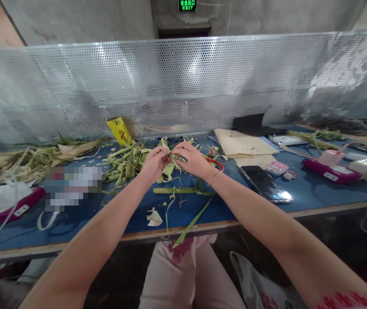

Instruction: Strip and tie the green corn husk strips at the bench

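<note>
A pale green, ribbon-like plant piece [168, 171] is pinched in the grip of both left hand [159, 162] and right hand [189, 159], above the blue, wood-edged worktop [135, 219]; it could be torn by uneven pulling, while the long, flat green leaf [193, 222] overhanging the edge could be dislodged by a brushing forearm.
</note>
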### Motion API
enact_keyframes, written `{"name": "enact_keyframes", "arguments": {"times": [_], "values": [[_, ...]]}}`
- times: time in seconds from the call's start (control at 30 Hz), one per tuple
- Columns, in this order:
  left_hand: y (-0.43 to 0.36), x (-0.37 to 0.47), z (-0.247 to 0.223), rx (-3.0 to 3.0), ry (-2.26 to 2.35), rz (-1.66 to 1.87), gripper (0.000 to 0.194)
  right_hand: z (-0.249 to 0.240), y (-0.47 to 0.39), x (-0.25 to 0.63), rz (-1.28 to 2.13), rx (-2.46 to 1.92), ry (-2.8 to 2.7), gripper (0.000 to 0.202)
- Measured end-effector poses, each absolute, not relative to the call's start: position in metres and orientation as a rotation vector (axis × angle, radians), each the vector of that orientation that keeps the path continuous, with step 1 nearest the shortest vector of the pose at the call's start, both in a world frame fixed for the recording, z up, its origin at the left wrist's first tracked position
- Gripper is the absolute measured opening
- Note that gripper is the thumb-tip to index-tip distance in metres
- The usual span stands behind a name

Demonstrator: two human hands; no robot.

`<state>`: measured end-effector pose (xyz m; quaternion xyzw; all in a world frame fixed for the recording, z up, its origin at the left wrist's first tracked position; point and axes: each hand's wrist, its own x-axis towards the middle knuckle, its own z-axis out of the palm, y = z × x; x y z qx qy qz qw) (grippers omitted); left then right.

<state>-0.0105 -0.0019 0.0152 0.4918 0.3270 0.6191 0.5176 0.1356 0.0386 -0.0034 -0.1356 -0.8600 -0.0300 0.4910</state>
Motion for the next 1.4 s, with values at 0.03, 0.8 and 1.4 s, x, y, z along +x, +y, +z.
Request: {"name": "enact_keyframes", "arguments": {"times": [0.03,0.8,1.4], "values": [[-0.001,-0.011,0.015,1.207,0.790,1.496,0.012,-0.004,0.038,0.135,-0.064,-0.330,-2.081,0.013],[0.005,-0.015,0.004,2.127,1.279,1.514,0.008,-0.002,0.036,0.122,0.714,-0.714,-1.716,0.015],[0.006,-0.014,0.007,1.695,1.265,1.534,0.013,0.002,0.053,0.146,0.456,-0.813,-2.049,0.018]]}}
